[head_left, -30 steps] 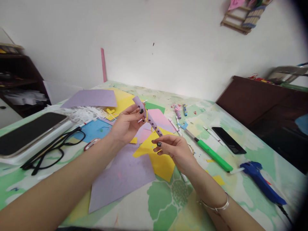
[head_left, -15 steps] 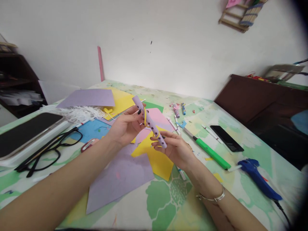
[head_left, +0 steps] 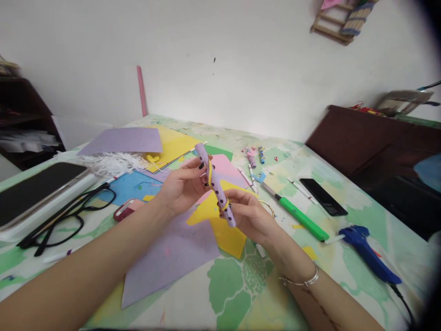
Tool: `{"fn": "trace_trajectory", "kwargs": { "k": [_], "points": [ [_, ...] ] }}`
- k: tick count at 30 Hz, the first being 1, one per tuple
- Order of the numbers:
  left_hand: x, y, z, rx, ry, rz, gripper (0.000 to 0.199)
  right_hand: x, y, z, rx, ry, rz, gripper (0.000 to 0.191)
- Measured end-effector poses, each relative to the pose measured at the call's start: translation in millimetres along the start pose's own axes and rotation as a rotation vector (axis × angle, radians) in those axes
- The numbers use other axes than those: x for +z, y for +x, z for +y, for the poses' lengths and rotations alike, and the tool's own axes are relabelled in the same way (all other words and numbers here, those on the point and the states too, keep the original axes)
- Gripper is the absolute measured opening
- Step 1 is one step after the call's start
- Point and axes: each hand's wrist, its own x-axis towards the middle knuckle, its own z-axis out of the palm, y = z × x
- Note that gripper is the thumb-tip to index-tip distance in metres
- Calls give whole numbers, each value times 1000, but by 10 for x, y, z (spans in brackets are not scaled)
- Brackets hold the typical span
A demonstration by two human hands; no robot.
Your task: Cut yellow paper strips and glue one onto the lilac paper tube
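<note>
Above patterned table (head_left: 229,287) — slim lilac tube (head_left: 216,185), dark-dotted, yellow-banded, tilted — pinched in both hands (head_left: 182,186) (head_left: 253,214).

Dark nail polish (head_left: 201,166) and a silver-toned bracelet (head_left: 303,283)

Both forearms (head_left: 138,239) are seen bare. The polish is worn on nails of the left hand (head_left: 182,184) and the right hand (head_left: 253,214). The bracelet, thin and curved, is worn at the right wrist, and small knobs are seen on it. Closer to the elbow, the right forearm is marked by a broken dark line (head_left: 320,305), its details blurred.
</note>
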Motion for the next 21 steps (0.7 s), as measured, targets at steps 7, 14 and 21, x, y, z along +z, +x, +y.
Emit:
{"fn": "trace_trajectory", "kwargs": {
  "k": [7, 14, 21],
  "points": [
    [-36, 41, 60, 78, 3, 25, 9, 8, 29, 42, -124, -154, 159, 18],
    [-90, 79, 99, 109, 48, 54, 15, -8, 42, 83, -204, -265, 173, 21],
    [-91, 88, 133, 122, 65, 54, 12, 47, 12, 45, -252, -319, 128, 21]
  ]
}}
